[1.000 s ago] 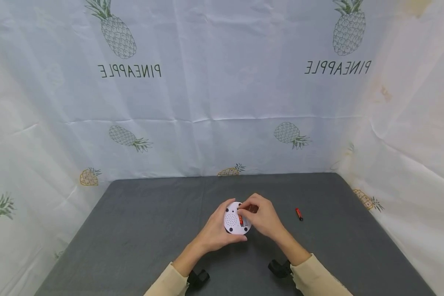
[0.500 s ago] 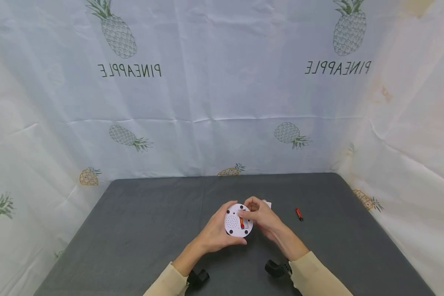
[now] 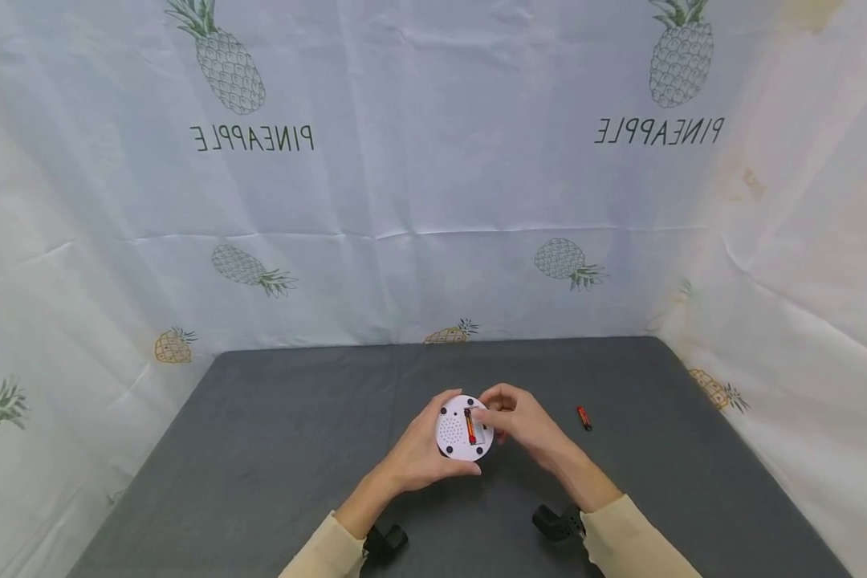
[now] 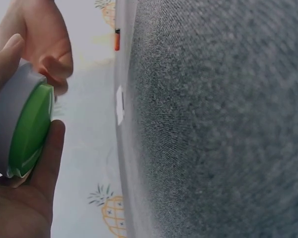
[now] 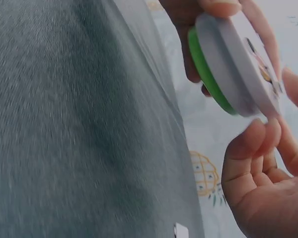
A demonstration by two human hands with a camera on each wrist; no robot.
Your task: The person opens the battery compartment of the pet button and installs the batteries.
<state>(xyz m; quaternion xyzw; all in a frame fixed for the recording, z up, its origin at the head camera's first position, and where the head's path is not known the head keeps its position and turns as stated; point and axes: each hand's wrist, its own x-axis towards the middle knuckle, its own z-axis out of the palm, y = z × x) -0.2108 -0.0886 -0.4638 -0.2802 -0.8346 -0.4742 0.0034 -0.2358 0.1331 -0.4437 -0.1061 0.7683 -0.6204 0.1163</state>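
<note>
My left hand grips a round white device, thumb and fingers round its rim. Its underside faces up, with small holes, dark feet and an uncovered battery compartment. One red-and-black battery lies along the left side of that compartment. A green cap shows on the device's other face in the left wrist view. My right hand is at the device's right edge, thumb close to the battery, fingers loosely bent by the rim. Whether the thumb touches the battery is unclear.
Another red-and-black battery lies on the dark grey table, right of my hands. A small white piece lies on the table, hidden in the head view. Pineapple-print curtains stand behind and at the sides.
My right fingers have moved off the battery, which now shows along its whole length. That hand has shifted slightly right. The left hand keeps its hold on the device.
</note>
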